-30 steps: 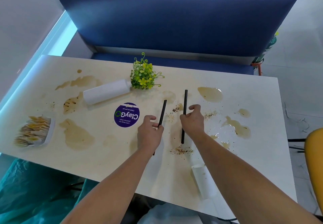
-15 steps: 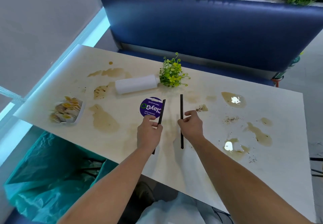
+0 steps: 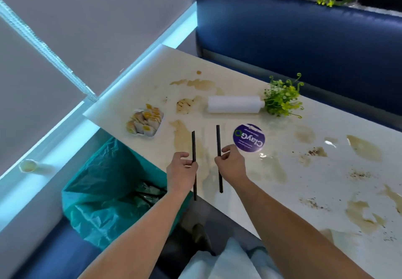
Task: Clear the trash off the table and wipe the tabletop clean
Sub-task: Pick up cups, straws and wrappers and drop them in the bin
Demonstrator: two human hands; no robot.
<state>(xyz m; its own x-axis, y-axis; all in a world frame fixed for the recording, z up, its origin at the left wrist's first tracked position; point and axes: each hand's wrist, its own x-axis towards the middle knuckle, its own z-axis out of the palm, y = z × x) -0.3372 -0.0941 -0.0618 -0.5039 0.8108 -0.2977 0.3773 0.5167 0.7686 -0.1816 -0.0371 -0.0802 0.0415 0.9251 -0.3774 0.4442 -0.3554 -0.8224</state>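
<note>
Fingers (image 3: 184,155) of the left hand (image 3: 181,170) curl round one black stick (image 3: 193,146). The right hand (image 3: 232,164) pinches a second stick (image 3: 218,139). Both are held over the near edge of the table (image 3: 326,183), beside the green bin bag (image 3: 102,191). Clearing looks barely begun: tray of sachets (image 3: 145,122), white roll (image 3: 233,104) and brown spills (image 3: 363,148) lie on top, unwiped. Nothing seems to block the drop.

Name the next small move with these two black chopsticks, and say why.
Probably carry both leftward and drop them into the teal trash bag. The left hand pinches one chopstick, the right hand the other, both over the table at its near edge, and the open bag sits just below left.
</note>
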